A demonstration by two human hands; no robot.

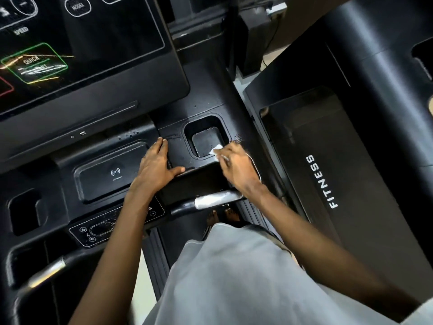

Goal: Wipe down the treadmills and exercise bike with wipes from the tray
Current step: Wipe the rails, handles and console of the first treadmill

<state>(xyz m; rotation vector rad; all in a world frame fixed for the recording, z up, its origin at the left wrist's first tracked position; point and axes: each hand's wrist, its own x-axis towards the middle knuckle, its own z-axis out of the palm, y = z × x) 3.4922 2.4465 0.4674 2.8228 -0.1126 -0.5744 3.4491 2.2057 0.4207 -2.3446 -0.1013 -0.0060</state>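
I stand at a black treadmill console (112, 127). My right hand (236, 167) pinches a small white wipe (216, 150) and holds it at the lower right edge of the console's cup holder recess (203, 134). My left hand (155, 167) rests flat, fingers straight, on the console surface just left of the recess, beside the wireless charging pad (114, 172). Small water droplets dot the surface around the recess. The tray of wipes is not in view.
The lit touchscreen (77, 38) fills the upper left. A silver-and-black handlebar (210, 200) runs below my hands, with a control button panel (100, 228) to its left. A second treadmill (339, 160) marked FITNESS stands at the right.
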